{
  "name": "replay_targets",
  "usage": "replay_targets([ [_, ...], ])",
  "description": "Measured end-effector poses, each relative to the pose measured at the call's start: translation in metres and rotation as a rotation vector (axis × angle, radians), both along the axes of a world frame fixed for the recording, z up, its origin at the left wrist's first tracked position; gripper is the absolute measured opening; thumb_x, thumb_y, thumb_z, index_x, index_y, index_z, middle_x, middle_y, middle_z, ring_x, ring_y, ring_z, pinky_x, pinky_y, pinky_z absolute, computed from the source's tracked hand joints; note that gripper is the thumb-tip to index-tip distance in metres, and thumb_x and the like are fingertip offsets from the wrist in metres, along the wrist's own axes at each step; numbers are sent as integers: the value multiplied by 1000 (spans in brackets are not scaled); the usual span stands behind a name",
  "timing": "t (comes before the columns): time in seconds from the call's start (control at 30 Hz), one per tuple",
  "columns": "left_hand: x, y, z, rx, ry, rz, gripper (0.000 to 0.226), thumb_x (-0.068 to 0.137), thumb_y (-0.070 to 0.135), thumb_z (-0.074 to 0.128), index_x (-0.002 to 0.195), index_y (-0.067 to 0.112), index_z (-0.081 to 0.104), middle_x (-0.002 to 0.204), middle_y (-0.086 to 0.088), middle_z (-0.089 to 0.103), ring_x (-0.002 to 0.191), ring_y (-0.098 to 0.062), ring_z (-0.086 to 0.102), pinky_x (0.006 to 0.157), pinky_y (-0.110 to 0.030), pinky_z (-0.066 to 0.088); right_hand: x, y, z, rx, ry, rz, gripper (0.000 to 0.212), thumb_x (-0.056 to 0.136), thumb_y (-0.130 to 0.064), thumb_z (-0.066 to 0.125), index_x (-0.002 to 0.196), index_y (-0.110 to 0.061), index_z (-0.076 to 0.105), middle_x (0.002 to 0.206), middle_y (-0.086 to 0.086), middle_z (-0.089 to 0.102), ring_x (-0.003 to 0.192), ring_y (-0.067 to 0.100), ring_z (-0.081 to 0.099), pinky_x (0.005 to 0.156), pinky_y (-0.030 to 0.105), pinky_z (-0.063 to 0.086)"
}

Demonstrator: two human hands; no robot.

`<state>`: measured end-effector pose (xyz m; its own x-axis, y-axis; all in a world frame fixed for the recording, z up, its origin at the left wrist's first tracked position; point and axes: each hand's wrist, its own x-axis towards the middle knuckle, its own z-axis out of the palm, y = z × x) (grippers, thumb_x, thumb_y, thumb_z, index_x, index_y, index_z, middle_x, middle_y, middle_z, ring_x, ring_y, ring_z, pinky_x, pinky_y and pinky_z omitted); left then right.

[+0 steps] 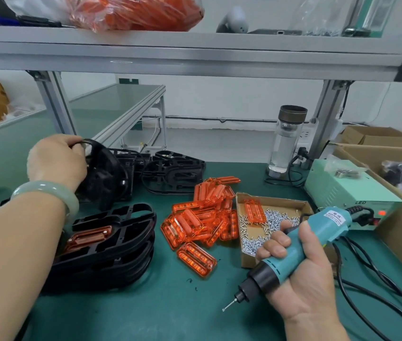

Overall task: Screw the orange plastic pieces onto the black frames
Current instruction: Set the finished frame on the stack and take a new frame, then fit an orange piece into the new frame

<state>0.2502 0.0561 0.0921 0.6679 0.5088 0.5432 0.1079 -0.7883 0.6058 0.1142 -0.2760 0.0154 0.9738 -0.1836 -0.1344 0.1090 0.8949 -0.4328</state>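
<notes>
Gripping a black frame (106, 175) by its rim, your left hand (56, 161) holds it tilted at far left; your right hand (298, 274) wraps round the screwdriver (293, 252). Dragged carelessly, the frame could scatter the orange pieces (204, 217) piled in the middle.

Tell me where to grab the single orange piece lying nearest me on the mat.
Pinch the orange piece across its two long edges at mid-length, coming straight down from above: it lies flat on the green mat, with bare mat beside both long sides.
</notes>
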Motion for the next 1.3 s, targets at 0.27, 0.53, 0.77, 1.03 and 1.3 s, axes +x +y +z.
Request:
replay_targets([
  [0.27,-2,-6,34,-438,-243,-76,28,85,44,51,87,23,70,70,0,63,56,-17,53,57,-26,47,0,-1,1,21,-6,5,21,81,-37,59,84,-16,56,58,-6,43,42,6,42,43,21,45],
  [0.53,-29,-73,88,-243,-220,-305,31,83,33,62,55,20,58,54,-1,47,44,-14,36,45,-21,34,-1,-7,0,39,-26,29,20,81,-36,60,85,-17,55,60,-7,43,43,5,42,45,20,45],
  [0.77,-53,-125,79,-126,-54,-508,19,79,30,70,61,26,65,52,13,57,34,6,45,35,-6,32,-1,-12,0,45,-53,39,20,81,-36,59,86,-18,53,60,-8,41,43,4,41,45,19,43],
  [1.03,-63,-149,39,-171,45,-605,17,77,34,71,68,21,66,61,8,66,59,-5,62,59,-24,47,-4,-16,3,82,-173,176,62,38,-27,98,86,-15,61,61,-7,41,42,5,42,45,21,45],
  [1.3,-82,-155,29,128,175,-720,17,75,38,73,62,29,66,54,16,60,53,5,54,56,-16,39,-4,-25,5,55,-138,157,23,82,-38,60,88,-16,56,59,-10,40,42,2,41,46,18,43],
])
